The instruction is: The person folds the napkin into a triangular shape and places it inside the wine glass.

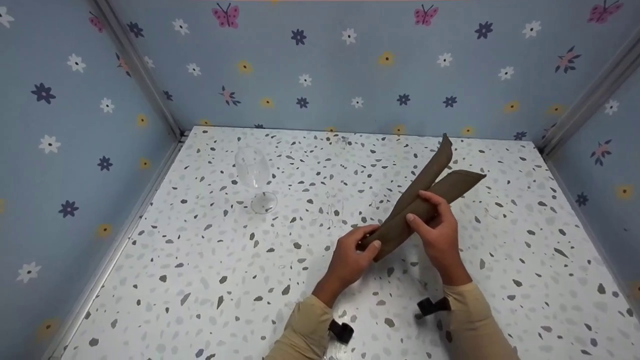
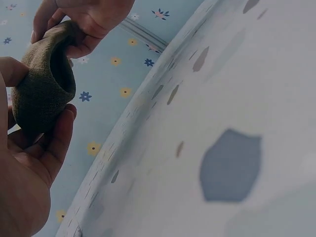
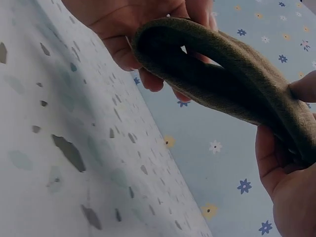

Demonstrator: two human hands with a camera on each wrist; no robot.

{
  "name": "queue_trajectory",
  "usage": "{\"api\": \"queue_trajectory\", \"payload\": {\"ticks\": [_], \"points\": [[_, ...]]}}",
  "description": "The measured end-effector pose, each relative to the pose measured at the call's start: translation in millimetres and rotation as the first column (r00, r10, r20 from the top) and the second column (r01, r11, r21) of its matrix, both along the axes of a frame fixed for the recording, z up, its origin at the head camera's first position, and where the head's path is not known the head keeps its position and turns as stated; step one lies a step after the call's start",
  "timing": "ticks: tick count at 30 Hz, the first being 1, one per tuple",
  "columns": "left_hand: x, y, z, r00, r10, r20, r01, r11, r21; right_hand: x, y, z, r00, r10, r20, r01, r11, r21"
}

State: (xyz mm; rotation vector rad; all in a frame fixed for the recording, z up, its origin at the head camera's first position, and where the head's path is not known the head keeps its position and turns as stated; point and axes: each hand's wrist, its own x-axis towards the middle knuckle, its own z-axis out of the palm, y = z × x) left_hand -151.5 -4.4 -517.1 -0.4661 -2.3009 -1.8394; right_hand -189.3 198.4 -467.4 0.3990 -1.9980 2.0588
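Note:
A dark olive-brown cloth napkin (image 1: 396, 231), rolled lengthwise, slants up to the right in the head view. Its far end splits into two pointed flaps. My left hand (image 1: 351, 259) pinches the near end between thumb and fingers. Further along the roll, my right hand (image 1: 440, 235) grips it with the thumb on the near side and fingers behind. From the left wrist, the napkin (image 2: 37, 94) shows an open hollow at its end. The right wrist view shows the cloth (image 3: 247, 64) as a long loop with a dark inside, held above the table.
A clear stemmed wine glass (image 1: 253, 172) stands upright on the left part of the speckled white table (image 1: 200, 250). Blue flowered panels (image 1: 320, 65) rise along the back and both sides. Each wrist wears a dark strap mount (image 1: 342, 331).

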Motion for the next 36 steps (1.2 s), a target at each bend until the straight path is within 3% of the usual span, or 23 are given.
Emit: {"api": "queue_trajectory", "payload": {"ticks": [9,22,29,36], "points": [[-1.2,3.0,-1.2,1.0,-0.003,0.006,0.003,1.0,-0.002,-1.9,1.2,6.6,0.999,-0.003,-0.043,0.007,0.995,0.104],[-3.3,0.0,-0.4,1.0,0.001,-0.017,-0.001,1.0,-0.005,1.6,-6.2,5.5,0.995,-0.049,-0.087,0.058,0.993,0.107],[-5.2,0.7,-2.1,1.0,-0.003,0.01,0.003,1.0,-0.026,3.3,-8.5,5.6,0.996,-0.056,-0.066,0.067,0.982,0.179],[-4.2,1.3,-4.3,1.0,-0.005,0.023,0.005,1.0,-0.017,3.9,-7.5,3.3,0.999,-0.008,-0.038,0.018,0.963,0.268]]}}
